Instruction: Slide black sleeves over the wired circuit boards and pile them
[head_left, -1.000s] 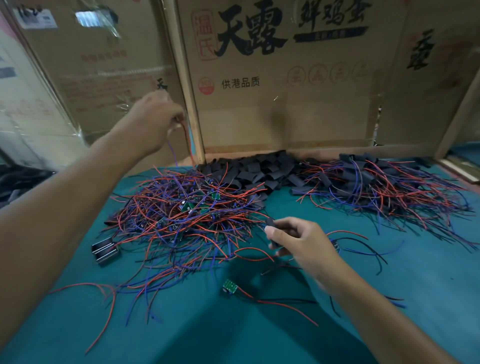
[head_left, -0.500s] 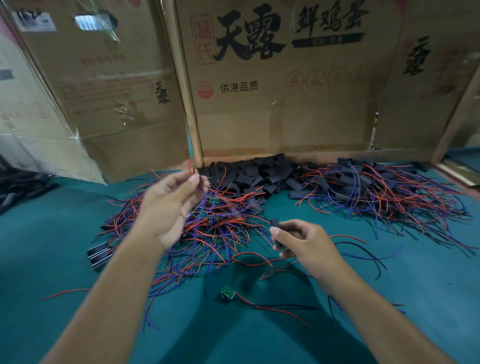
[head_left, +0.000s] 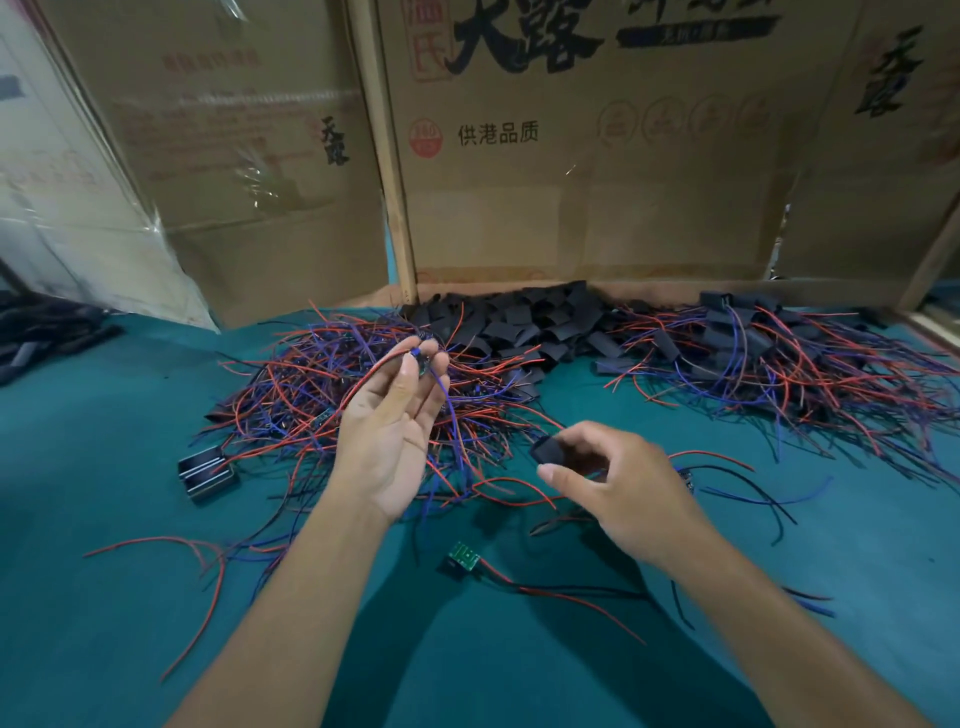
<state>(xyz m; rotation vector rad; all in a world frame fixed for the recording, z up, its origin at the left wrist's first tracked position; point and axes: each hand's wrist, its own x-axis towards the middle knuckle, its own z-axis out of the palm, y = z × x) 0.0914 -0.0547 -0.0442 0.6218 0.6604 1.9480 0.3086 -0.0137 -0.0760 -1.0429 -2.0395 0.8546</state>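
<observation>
Circuit board: a small wired circuit board (head_left: 422, 364) is up in the left hand, above the big pile of wires. A red wire and a blue wire hang down from it.
Left hand: the left hand (head_left: 396, 431) is palm up, in the middle of the table. Its fingers (head_left: 405, 371) are together at the tips and pinch the board.
Black sleeve: one black sleeve (head_left: 548, 451) is in the right hand, just right of the left hand and a bit nearer.
Right hand: the right hand (head_left: 618, 488) has its fingers curled and clamped on the sleeve, with the thumb on the near side.
Wire pile: a messy pile of red and blue wires (head_left: 332, 405) lies on the left, under and behind the left hand.
Sleeve heap: a heap of black sleeves (head_left: 524, 325) lies at the far side, against the cardboard.
Done pile: boards with sleeves on and long wires (head_left: 769, 358) lie on the far right.
Loose board: a green board (head_left: 463, 557) with red and black wires lies near, between the two arms.
Table: the table (head_left: 104, 597) has a green cloth on it.
Metal part: a small dark metal part (head_left: 207, 470) sits on the left of the wire pile.
Cardboard: big cardboard boxes (head_left: 597, 182) stand at the far edge.
</observation>
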